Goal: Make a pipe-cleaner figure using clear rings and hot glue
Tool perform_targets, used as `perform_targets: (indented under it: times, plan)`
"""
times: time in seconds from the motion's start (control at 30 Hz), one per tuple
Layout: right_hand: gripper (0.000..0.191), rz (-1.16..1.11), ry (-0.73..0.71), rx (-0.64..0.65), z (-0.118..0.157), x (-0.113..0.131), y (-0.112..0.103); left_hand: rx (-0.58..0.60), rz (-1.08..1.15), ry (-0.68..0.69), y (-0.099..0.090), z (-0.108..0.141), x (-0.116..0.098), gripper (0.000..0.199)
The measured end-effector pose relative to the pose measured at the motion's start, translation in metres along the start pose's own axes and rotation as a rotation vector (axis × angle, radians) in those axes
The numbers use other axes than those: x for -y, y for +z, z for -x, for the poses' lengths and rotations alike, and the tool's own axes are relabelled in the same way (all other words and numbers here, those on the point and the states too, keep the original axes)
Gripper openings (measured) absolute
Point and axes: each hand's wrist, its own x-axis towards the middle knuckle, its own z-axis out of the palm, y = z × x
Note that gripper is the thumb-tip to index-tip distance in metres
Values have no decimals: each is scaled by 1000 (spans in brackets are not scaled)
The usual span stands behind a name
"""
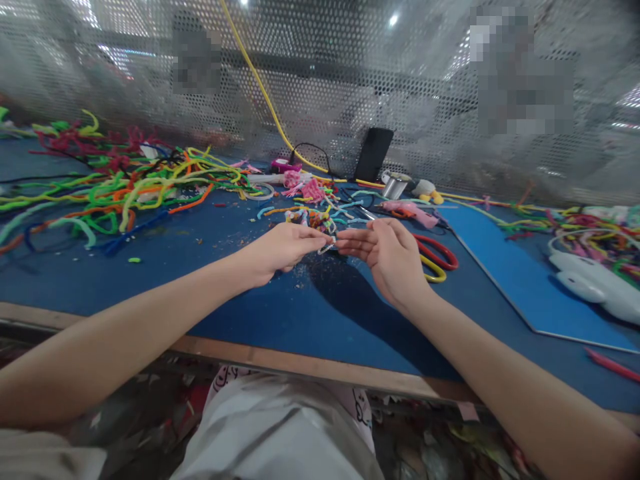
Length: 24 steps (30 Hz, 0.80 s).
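My left hand (290, 248) is closed in a pinch over the middle of the table, holding a small pale looped strip (327, 248). From the other side, my right hand (390, 257) reaches in with its fingers stretched toward that strip. Its fingertips are at or just beside the strip's end, while its thumb lies apart from them. Just behind both hands is a cluster of short coloured fuzzy stems (315, 215). Red and yellow scissor-like handles (440, 257) lie beside my right hand. What the strip is made of is too small to tell.
Long coloured fuzzy stems (150, 187) are heaped at left, with more at far right. A black phone (374, 155) leans on the perforated metal screen (310, 87). A pink glue gun (410, 213), a bright blue board (540, 280) and a white device (595, 283) occupy the right side.
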Motion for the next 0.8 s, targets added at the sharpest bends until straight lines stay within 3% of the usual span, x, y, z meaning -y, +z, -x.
perform_targets:
  times: [0.4, 0.8]
  plan:
    - [12, -49, 5, -57, -2, 2, -1, 1, -111, 55, -3, -2, 4, 32]
    - [29, -174, -97, 79, -1, 5, 0, -189, -392, 248, -3, -8, 5, 28]
